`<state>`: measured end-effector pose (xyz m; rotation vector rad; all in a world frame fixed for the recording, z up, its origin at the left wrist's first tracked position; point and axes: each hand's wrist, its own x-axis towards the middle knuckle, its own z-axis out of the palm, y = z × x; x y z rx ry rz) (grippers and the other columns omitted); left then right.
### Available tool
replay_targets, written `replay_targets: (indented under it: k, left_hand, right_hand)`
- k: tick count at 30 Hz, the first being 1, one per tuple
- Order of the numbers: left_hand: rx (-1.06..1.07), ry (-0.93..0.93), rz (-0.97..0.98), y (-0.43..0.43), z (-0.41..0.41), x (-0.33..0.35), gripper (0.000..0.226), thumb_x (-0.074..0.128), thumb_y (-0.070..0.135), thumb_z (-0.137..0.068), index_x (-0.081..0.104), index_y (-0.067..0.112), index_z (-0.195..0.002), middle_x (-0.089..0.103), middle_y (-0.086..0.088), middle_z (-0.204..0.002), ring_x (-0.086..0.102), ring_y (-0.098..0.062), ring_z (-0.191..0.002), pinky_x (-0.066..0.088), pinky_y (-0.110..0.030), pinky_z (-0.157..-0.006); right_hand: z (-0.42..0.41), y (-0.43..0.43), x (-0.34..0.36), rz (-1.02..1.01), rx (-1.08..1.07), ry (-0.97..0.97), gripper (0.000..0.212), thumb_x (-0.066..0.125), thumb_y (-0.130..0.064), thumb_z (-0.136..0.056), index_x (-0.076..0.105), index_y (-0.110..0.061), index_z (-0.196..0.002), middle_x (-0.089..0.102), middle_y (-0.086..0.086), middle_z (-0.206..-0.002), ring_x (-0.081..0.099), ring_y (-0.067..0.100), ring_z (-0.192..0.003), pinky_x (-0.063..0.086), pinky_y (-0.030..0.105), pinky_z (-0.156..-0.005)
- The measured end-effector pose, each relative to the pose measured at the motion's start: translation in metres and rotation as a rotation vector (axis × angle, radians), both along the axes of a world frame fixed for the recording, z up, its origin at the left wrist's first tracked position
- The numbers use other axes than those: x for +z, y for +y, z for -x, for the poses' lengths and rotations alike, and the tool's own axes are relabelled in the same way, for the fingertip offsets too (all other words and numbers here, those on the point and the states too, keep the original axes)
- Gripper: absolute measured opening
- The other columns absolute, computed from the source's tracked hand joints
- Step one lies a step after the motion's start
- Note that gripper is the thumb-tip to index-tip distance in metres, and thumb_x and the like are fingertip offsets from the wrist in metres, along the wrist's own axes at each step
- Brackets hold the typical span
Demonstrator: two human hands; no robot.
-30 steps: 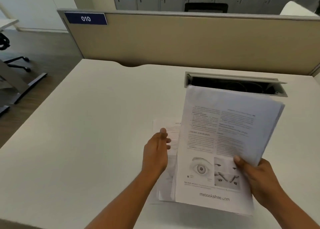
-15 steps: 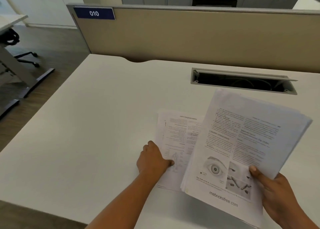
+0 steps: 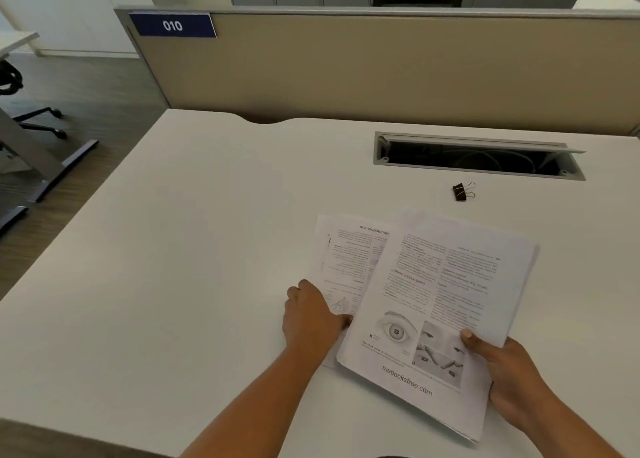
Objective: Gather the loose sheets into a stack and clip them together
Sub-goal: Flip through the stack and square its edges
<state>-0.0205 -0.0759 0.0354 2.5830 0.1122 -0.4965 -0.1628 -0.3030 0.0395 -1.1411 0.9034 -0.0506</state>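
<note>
Nearest, the right grip [image 3: 512, 371] is closed on the near-right corner of the stack [image 3: 446, 295], thumb on top, holding it so that it overlaps the loose sheet [image 3: 341, 250], probably so that sheet can be drawn in underneath. The left grip [image 3: 311, 322] lies with bent fingers on that sheet's near-left edge on the counter [image 3: 173, 250], though I cannot tell whether it pinches or only pins it. Beyond the papers, apart from them, the binder clip [image 3: 462, 191] lies unused, and farther on the cable trough [image 3: 571, 167] sunk in the counter, lid raised, holds pale cables.
</note>
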Motion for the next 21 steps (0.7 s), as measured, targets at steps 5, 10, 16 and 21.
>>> replay_targets:
  k: [5, 10, 16, 21]
  left_hand:
    - [0.045, 0.119, 0.081, 0.003, -0.013, 0.004, 0.067, 0.092, 0.039, -0.063, 0.045, 0.014, -0.105, 0.061, -0.002, -0.100, 0.066, -0.026, -0.094, 0.047, -0.032, -0.061]
    - [0.000, 0.162, 0.074, 0.005, -0.020, 0.000, 0.044, 0.088, 0.040, -0.068, 0.059, 0.016, -0.092, 0.070, 0.001, -0.095, 0.066, -0.018, -0.078, 0.044, -0.023, -0.053]
    - [0.058, 0.055, 0.230, 0.002, -0.026, 0.001, 0.045, 0.061, 0.035, -0.096, 0.043, 0.016, -0.059, 0.055, -0.001, -0.061, 0.047, -0.014, -0.052, 0.034, -0.024, -0.051]
    - [0.079, 0.029, 0.358, 0.011, -0.030, 0.013, 0.022, 0.055, 0.017, -0.100, 0.075, 0.015, -0.092, 0.072, 0.003, -0.083, 0.066, -0.008, -0.067, 0.044, -0.016, -0.050]
  right_hand:
    - [-0.003, -0.004, -0.002, 0.006, 0.010, 0.003, 0.026, 0.066, -0.009, -0.087, 0.068, -0.012, -0.113, 0.079, 0.009, -0.097, 0.076, 0.030, -0.079, 0.058, 0.040, -0.069]
    - [-0.001, -0.005, -0.005, 0.017, -0.006, 0.021, 0.026, 0.066, -0.009, -0.088, 0.067, -0.012, -0.113, 0.079, 0.010, -0.098, 0.075, 0.033, -0.082, 0.058, 0.044, -0.072]
    - [-0.001, -0.006, -0.004, 0.032, -0.010, 0.035, 0.026, 0.066, -0.009, -0.087, 0.067, -0.012, -0.113, 0.078, 0.012, -0.101, 0.075, 0.035, -0.086, 0.057, 0.048, -0.078]
    - [-0.001, -0.007, -0.003, 0.050, -0.004, 0.049, 0.025, 0.066, -0.010, -0.087, 0.068, -0.011, -0.112, 0.078, 0.013, -0.097, 0.073, 0.039, -0.089, 0.055, 0.052, -0.083]
